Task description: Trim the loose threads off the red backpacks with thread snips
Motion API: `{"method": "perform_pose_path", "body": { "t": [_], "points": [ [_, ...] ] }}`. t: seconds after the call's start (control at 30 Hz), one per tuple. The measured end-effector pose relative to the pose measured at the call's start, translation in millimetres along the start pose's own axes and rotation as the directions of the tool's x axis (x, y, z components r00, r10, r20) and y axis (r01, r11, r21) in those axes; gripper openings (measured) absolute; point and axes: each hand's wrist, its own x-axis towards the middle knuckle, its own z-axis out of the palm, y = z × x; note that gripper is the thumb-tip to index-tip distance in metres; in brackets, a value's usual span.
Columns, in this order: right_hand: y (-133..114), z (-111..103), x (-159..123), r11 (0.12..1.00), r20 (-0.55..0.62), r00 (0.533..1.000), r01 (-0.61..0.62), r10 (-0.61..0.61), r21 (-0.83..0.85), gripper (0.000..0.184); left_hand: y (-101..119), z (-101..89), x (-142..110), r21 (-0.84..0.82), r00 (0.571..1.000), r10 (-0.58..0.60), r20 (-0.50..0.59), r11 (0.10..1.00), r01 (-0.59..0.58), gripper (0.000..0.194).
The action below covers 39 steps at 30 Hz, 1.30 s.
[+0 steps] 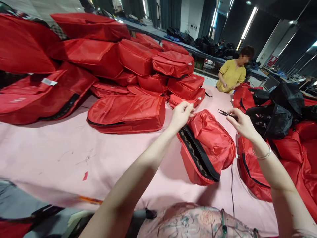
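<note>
A red backpack (pixel 210 138) with a black-edged zip opening, partly open, lies tilted on the pink-covered table (pixel 148 158) in front of me. My left hand (pixel 182 115) is closed in a pinch at its far left corner; whether it grips fabric or a thread there is too small to tell. Above the bag's right side, my right hand (pixel 240 120) holds small dark thread snips (pixel 224 113), their blades pointing left and apart from the bag. A black cord (pixel 232 188) hangs from the bag's near right side across the table.
Several red bags (pixel 84 56) are piled at the back left, with a single red bag (pixel 126 114) lying nearer. On the right are more red bags (pixel 255 168) and black bags (pixel 279 112). A person in a yellow top (pixel 231 74) stands at the far edge.
</note>
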Motion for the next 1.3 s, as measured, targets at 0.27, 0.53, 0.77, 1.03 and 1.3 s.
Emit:
{"method": "perform_pose_path", "body": {
  "t": [0.27, 0.53, 0.77, 1.03, 1.3],
  "points": [
    [30, 27, -123, 0.919, -0.084, 0.962, -0.221, 0.262, 0.327, 0.057, -19, -67.0, -47, 0.163, 0.974, 0.207, -0.086, 0.968, -0.192, 0.03],
    [51, 91, -157, 0.789, -0.326, 0.781, -0.319, 0.533, 0.526, 0.024, -82, -70.6, -34, 0.229, 0.919, 0.196, 0.343, 0.931, -0.284, 0.043],
    [99, 90, -105, 0.754, -0.478, 0.599, -0.384, 0.643, 0.533, 0.04, -60, -55.4, -53, 0.236, 0.958, 0.283, 0.051, 0.928, -0.287, 0.022],
    [106, 94, -133, 0.623, -0.436, 0.516, -0.271, 0.737, 0.734, 0.042, -21, -67.3, -64, 0.078, 0.985, 0.156, -0.072, 0.986, -0.15, 0.032],
    [128, 134, -210, 0.469, -0.237, 0.557, -0.321, 0.796, 0.823, 0.042, -105, -50.4, -122, 0.079, 0.996, 0.016, 0.086, 0.997, -0.023, 0.02]
  ]
}}
